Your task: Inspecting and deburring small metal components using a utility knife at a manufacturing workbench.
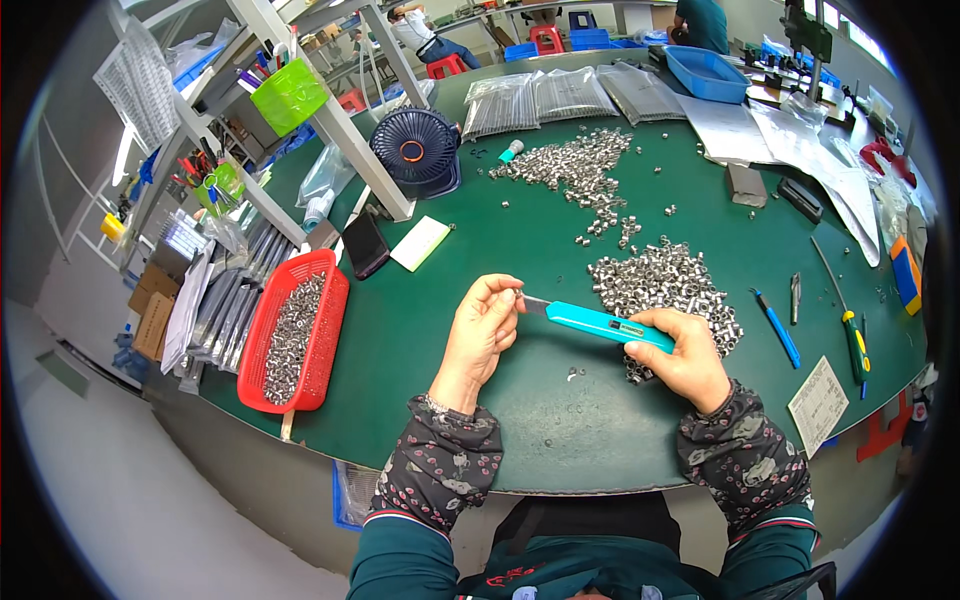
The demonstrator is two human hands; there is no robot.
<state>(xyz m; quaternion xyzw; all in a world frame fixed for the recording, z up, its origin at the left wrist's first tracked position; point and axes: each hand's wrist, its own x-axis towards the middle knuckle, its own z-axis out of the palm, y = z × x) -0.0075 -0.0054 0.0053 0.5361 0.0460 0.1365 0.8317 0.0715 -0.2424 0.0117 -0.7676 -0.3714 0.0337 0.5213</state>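
In my right hand (685,355) is a turquoise utility knife (590,322), its blade (536,305) out and pointing left. My left hand (482,325) pinches a small metal ring (519,293) between thumb and fingertips, mostly hidden by them. The blade tip is at or very close to that ring; I cannot tell if they touch. Just beyond my right hand lies a heap of small silvery metal rings (665,285). A few dark scraps (575,374) lie on the green table below the knife.
A red basket (333,335) of small metal parts stands at left. Farther back are more loose rings (575,165), a dark fan (413,150), a phone (365,245) and bagged rods (500,100). At right lie a blue pen-like tool (778,330), a screwdriver (855,345) and a paper slip (818,405).
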